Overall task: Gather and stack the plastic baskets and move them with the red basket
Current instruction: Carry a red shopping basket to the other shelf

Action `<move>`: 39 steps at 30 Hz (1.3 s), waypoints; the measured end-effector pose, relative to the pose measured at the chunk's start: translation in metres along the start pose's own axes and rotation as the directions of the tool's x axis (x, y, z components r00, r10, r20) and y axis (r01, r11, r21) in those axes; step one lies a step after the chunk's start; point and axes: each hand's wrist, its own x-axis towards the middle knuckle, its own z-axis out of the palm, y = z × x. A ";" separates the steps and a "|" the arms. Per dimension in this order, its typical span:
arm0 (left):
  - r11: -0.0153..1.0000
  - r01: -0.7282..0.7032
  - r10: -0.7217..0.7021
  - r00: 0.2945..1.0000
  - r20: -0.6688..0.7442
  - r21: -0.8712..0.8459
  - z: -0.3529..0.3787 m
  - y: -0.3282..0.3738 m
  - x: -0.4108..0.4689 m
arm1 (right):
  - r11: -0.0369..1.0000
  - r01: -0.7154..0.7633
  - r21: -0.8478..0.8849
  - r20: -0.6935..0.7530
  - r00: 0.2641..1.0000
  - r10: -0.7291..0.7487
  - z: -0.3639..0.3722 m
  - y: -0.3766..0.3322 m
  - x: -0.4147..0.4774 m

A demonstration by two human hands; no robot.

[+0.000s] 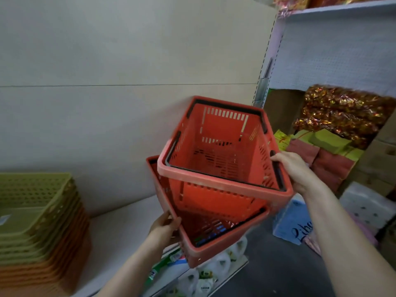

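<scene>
Gripping the rim of a lower red basket (214,236) at six o'clock, the left hand (164,227) has its fingers closed on that basket's left edge. Just above, the right hand (295,168) at three o'clock clasps the right rim of an upper red basket (216,155), which sits tilted and partly nested in the lower one. Stacked green and orange plastic baskets (40,228) rest on a pale shelf (120,232) at eight o'clock. Farther off, glittery foil packs (342,112) fill shelving at two o'clock.

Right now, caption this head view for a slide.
Two hands, left hand and right hand, nesting upper red plastic basket into lower red basket.
</scene>
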 end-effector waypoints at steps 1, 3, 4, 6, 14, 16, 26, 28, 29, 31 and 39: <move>1.000 0.006 -0.006 1.000 -0.010 -0.014 0.001 0.001 -0.001 | 0.999 0.006 -0.040 0.044 0.999 -0.004 -0.006 0.000 0.001; 0.999 0.015 -0.017 0.999 -0.042 -0.047 0.003 0.002 -0.004 | 0.996 0.030 -0.084 0.133 0.991 -0.019 -0.013 0.000 0.006; 0.998 0.015 -0.019 0.998 -0.060 -0.061 0.004 0.001 -0.005 | 0.996 0.040 -0.077 0.174 0.984 -0.026 -0.015 0.000 0.011; 0.994 0.004 -0.014 0.995 -0.103 -0.105 0.012 0.000 -0.007 | 0.997 0.053 -0.064 0.238 0.970 -0.036 -0.020 0.000 0.025; 0.992 -0.017 -0.008 0.982 -0.189 -0.129 0.050 -0.002 -0.008 | 0.973 0.126 -0.193 0.490 0.872 -0.016 -0.035 0.007 0.081; 0.997 -0.036 0.016 0.965 -0.260 -0.074 0.061 -0.006 -0.012 | 0.970 0.110 -0.216 0.524 0.851 0.020 -0.028 0.016 0.087; 0.998 0.057 -0.066 0.896 -0.439 -0.035 0.082 0.011 -0.021 | 0.468 0.469 -0.749 0.517 0.855 -0.029 0.016 0.124 0.091; 0.998 0.066 -0.058 0.874 -0.482 -0.001 0.084 0.014 -0.018 | 0.520 0.454 -0.724 0.486 0.870 -0.083 0.019 0.126 0.087; 0.998 0.068 -0.051 0.861 -0.506 0.015 0.085 0.014 -0.018 | 0.558 0.444 -0.701 0.474 0.875 -0.100 0.020 0.126 0.088; 0.998 0.062 -0.048 0.839 -0.542 0.007 0.083 0.014 -0.022 | 0.612 0.426 -0.666 0.469 0.877 -0.100 0.022 0.122 0.086; 0.993 0.098 -0.038 0.772 -0.634 0.060 0.068 0.011 -0.044 | 0.640 0.477 -0.602 0.539 0.834 -0.115 0.055 0.120 0.082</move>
